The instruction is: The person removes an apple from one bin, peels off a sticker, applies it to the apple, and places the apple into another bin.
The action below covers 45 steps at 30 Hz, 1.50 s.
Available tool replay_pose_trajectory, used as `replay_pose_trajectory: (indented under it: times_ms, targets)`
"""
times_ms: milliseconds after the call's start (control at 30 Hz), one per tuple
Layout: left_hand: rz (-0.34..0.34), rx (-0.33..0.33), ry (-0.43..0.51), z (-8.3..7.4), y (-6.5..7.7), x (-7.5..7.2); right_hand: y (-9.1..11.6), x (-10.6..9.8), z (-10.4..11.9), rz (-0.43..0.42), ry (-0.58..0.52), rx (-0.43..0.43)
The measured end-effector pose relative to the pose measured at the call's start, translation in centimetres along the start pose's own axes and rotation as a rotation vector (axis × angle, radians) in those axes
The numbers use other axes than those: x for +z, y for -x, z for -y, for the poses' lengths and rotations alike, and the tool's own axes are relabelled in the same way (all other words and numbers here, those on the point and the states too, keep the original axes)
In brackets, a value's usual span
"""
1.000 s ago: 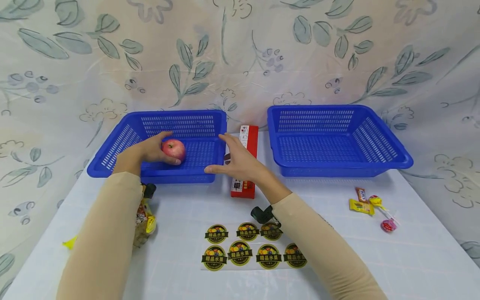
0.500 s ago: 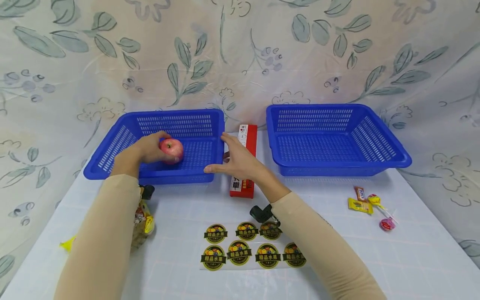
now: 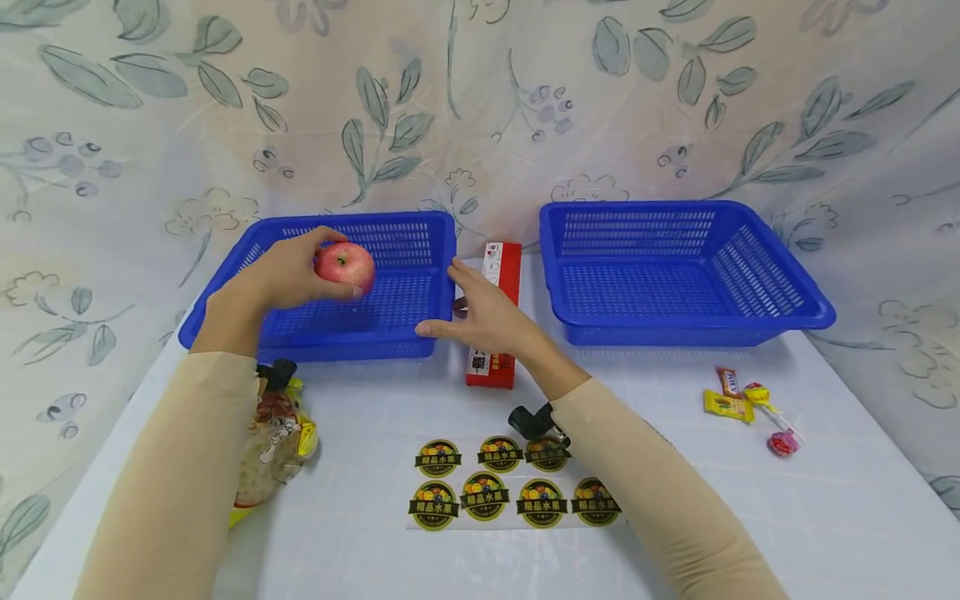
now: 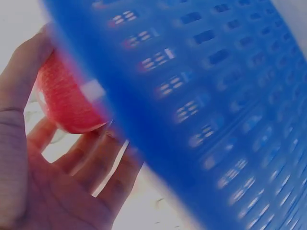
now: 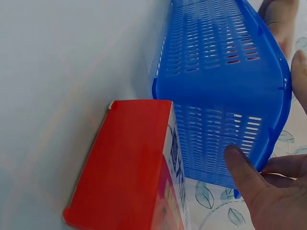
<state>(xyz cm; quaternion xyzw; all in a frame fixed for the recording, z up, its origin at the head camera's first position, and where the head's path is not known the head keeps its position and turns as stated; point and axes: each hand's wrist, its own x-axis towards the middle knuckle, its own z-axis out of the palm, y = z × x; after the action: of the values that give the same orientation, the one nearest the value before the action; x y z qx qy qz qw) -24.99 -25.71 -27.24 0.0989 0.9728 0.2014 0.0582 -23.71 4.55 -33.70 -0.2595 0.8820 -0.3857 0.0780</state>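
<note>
My left hand (image 3: pixel 288 271) grips a red apple (image 3: pixel 347 268), fingers behind it and thumb in front. The apple is raised above the floor of the left blue basket (image 3: pixel 360 345). In the left wrist view, the basket's rim hides part of the apple (image 4: pixel 69 98). At that basket's right end, my right hand (image 3: pixel 491 321) holds the rim with spread fingers and thumb. One finger lies against the outside wall in the right wrist view, where the red and white box (image 5: pixel 127 158) stands close by.
A second blue basket (image 3: pixel 675 331) stands on the right. Nearer lie candies and lollipops (image 3: pixel 757 394), a sheet of round fruit stickers (image 3: pixel 486 495), a dark-handled object (image 3: pixel 531 422) partly under the right sleeve, and a plastic snack bag (image 3: pixel 273 442) beside the left forearm.
My left hand has raised the apple from low in the left basket up towards rim height. The right hand stays at the basket's right end. More of the snack bag shows.
</note>
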Motion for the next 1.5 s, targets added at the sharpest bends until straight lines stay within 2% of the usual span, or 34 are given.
replay_pose_trajectory:
  times_ms: [200,333,433,600,833,1000,1167,1333,1500]
  targets:
    - [0.022,0.027,-0.042,-1.5,1.0,-0.8,1.0,-0.3,0.1,0.014,0.052,-0.006]
    - [0.01,0.06,-0.078,-2.4,1.7,-1.1,2.2,-0.6,0.2,0.012,0.104,-0.02]
    - [-0.013,0.083,-0.093,-3.1,2.3,-1.2,3.3,-1.1,0.3,0.023,0.103,-0.038]
    - [-0.051,0.117,-0.075,-4.5,3.5,-1.3,5.1,-2.2,0.6,0.047,0.1,-0.079]
    - [-0.075,0.214,-0.042,-7.4,5.0,-0.7,8.4,-3.4,0.4,0.047,0.138,-0.117]
    - [-0.077,0.281,-0.038,-9.6,5.5,0.3,11.3,-4.5,-0.8,0.026,0.153,-0.159]
    - [-0.063,0.348,-0.03,-11.8,5.7,2.0,14.0,-5.5,-2.3,0.034,0.2,-0.132]
    - [-0.008,0.374,-0.031,-13.3,5.6,4.4,16.0,-6.2,-3.6,0.074,0.215,-0.091]
    - [0.056,0.394,-0.033,-14.3,5.4,7.2,17.7,-6.7,-4.8,0.089,0.194,-0.121]
